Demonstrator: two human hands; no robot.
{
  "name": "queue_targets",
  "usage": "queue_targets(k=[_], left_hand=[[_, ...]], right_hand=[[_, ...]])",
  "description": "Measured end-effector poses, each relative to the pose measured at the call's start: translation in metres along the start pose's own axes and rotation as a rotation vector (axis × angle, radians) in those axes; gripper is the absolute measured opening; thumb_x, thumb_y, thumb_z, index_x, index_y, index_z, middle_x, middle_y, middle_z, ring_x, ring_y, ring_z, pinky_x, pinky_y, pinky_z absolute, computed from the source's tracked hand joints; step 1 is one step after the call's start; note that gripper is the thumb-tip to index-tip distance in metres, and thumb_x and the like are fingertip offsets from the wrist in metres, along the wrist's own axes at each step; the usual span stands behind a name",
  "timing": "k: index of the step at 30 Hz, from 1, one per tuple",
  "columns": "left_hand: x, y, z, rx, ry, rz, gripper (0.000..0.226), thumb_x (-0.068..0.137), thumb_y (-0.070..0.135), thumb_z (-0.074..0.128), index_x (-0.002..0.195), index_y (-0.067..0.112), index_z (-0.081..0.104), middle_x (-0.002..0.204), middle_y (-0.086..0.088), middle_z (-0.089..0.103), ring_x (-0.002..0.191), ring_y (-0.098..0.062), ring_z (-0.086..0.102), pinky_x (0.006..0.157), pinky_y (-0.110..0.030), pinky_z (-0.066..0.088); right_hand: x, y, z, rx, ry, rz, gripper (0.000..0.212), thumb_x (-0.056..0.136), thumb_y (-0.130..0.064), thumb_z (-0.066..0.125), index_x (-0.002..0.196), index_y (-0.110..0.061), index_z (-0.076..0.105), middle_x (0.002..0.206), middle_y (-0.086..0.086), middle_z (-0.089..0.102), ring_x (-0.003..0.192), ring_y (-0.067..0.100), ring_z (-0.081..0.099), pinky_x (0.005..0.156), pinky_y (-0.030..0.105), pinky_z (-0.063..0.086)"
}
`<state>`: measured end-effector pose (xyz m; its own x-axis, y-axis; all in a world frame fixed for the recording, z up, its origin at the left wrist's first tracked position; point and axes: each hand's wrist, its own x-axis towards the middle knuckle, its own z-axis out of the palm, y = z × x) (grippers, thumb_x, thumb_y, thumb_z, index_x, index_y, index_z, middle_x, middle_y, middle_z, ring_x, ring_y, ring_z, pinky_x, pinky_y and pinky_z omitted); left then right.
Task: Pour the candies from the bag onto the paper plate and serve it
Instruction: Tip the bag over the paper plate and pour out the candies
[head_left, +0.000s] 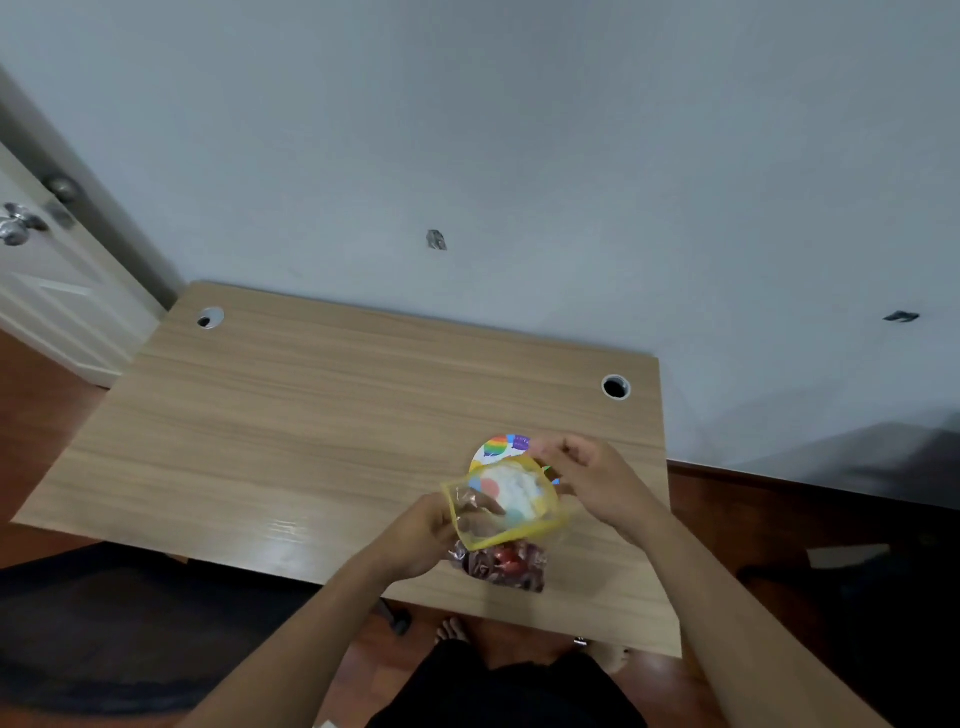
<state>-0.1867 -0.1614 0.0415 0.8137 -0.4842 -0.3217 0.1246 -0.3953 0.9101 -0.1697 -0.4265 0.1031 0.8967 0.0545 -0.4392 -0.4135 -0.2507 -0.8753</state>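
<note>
Fingers of the left hand (423, 535) pinch the near-left lip of the bag (501, 525), and the right hand (587, 478) grips its far-right lip, so between them the yellow-edged mouth is pulled open into a wide loop. It hangs just above the plate (500, 448), which lies flat on the desk (291, 415) and shows through the clear plastic. Candies (506, 564) sit bunched in the bag's bottom, on the side nearest the person, none on the plate yet

My worry is the tip: the mouth looks about as wide as the plate, so a quick upend could send wrapped sweets over the rim and rolling across the desk. The plate is light paper and nobody holds it, so a brush from the bag could shove it toward the right edge, which is close

By count: one bag, one plate, two hands, two cable holes in the desk. The candies are too clumped to number; one red one stands out
</note>
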Motion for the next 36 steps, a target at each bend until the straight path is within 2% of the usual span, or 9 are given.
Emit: queue_targets(k=[4, 7, 11, 13, 16, 19, 24, 30, 36], left_hand=[[0.005, -0.007, 0.003, -0.104, 0.065, -0.097, 0.021, 0.109, 0.014, 0.06, 0.124, 0.018, 0.074, 0.099, 0.002, 0.081, 0.084, -0.006, 0.07, 0.077, -0.021, 0.056], [0.014, -0.01, 0.011, -0.106, 0.112, -0.16, 0.025, 0.111, 0.003, 0.05, 0.128, 0.009, 0.068, 0.087, 0.006, 0.072, 0.069, -0.001, 0.062, 0.068, -0.016, 0.051], [0.033, -0.014, 0.028, -0.121, 0.124, -0.215, 0.033, 0.111, 0.027, 0.057, 0.105, -0.002, 0.072, 0.062, 0.017, 0.063, 0.055, 0.007, 0.056, 0.062, -0.016, 0.045], [0.04, -0.02, 0.033, -0.108, 0.117, -0.217, 0.052, 0.102, 0.057, 0.059, 0.117, 0.009, 0.074, 0.087, 0.011, 0.078, 0.075, -0.002, 0.069, 0.078, -0.03, 0.054], [0.047, -0.039, 0.046, -0.116, 0.154, -0.218, 0.043, 0.107, 0.046, 0.058, 0.145, 0.026, 0.06, 0.128, -0.001, 0.079, 0.103, -0.009, 0.073, 0.099, -0.034, 0.057], [0.051, -0.041, 0.059, -0.096, 0.16, -0.263, 0.045, 0.108, 0.05, 0.052, 0.148, 0.03, 0.058, 0.128, 0.002, 0.076, 0.106, -0.016, 0.071, 0.102, -0.033, 0.054], [0.077, -0.112, 0.078, -0.036, 0.019, -0.347, 0.077, 0.093, 0.087, 0.039, 0.15, 0.039, 0.055, 0.146, 0.007, 0.069, 0.139, -0.02, 0.063, 0.123, -0.047, 0.044], [0.067, -0.052, 0.071, 0.06, -0.029, -0.363, 0.048, 0.115, 0.04, 0.04, 0.156, 0.019, 0.056, 0.155, 0.002, 0.06, 0.143, -0.012, 0.052, 0.111, -0.016, 0.034], [0.075, -0.068, 0.069, 0.139, -0.091, -0.428, 0.075, 0.099, 0.065, 0.031, 0.16, 0.025, 0.051, 0.165, -0.005, 0.053, 0.151, -0.026, 0.051, 0.125, -0.035, 0.038]], right_hand=[[0.0, 0.045, 0.003, 0.368, 0.097, 0.221, 0.057, 0.108, -0.06, 0.047, 0.119, -0.016, 0.082, 0.122, 0.005, 0.084, 0.113, 0.02, 0.076, 0.098, 0.041, 0.059], [-0.004, 0.073, 0.023, 0.439, 0.094, 0.347, 0.064, 0.11, -0.062, 0.036, 0.122, -0.017, 0.08, 0.123, 0.008, 0.084, 0.12, 0.025, 0.074, 0.104, 0.043, 0.053], [-0.01, 0.094, 0.044, 0.446, 0.057, 0.332, 0.084, 0.106, -0.074, 0.015, 0.133, -0.019, 0.072, 0.125, 0.004, 0.083, 0.119, 0.016, 0.078, 0.103, 0.043, 0.056], [-0.009, 0.104, 0.048, 0.405, 0.06, 0.328, 0.083, 0.099, -0.085, 0.021, 0.136, -0.029, 0.07, 0.132, 0.002, 0.08, 0.124, 0.016, 0.076, 0.109, 0.045, 0.055], [-0.004, 0.12, 0.047, 0.173, 0.102, 0.276, 0.055, 0.106, -0.07, 0.042, 0.136, -0.033, 0.07, 0.14, -0.009, 0.073, 0.127, 0.007, 0.068, 0.121, 0.041, 0.046], [0.0, 0.127, 0.046, 0.045, 0.11, 0.279, 0.028, 0.109, -0.041, 0.057, 0.135, -0.031, 0.062, 0.136, -0.006, 0.071, 0.127, 0.012, 0.065, 0.122, 0.039, 0.045], [0.009, 0.133, 0.045, -0.053, 0.038, 0.34, 0.033, 0.109, -0.032, 0.057, 0.138, -0.019, 0.064, 0.129, -0.001, 0.074, 0.121, 0.02, 0.069, 0.107, 0.036, 0.051], [0.02, 0.147, 0.046, -0.021, 0.004, 0.423, 0.031, 0.108, -0.023, 0.057, 0.137, -0.017, 0.067, 0.132, 0.003, 0.076, 0.125, 0.022, 0.07, 0.107, 0.036, 0.052], [0.032, 0.165, 0.047, -0.007, -0.022, 0.476, 0.036, 0.105, -0.034, 0.058, 0.136, -0.019, 0.069, 0.132, -0.001, 0.075, 0.124, 0.022, 0.07, 0.109, 0.049, 0.058]])
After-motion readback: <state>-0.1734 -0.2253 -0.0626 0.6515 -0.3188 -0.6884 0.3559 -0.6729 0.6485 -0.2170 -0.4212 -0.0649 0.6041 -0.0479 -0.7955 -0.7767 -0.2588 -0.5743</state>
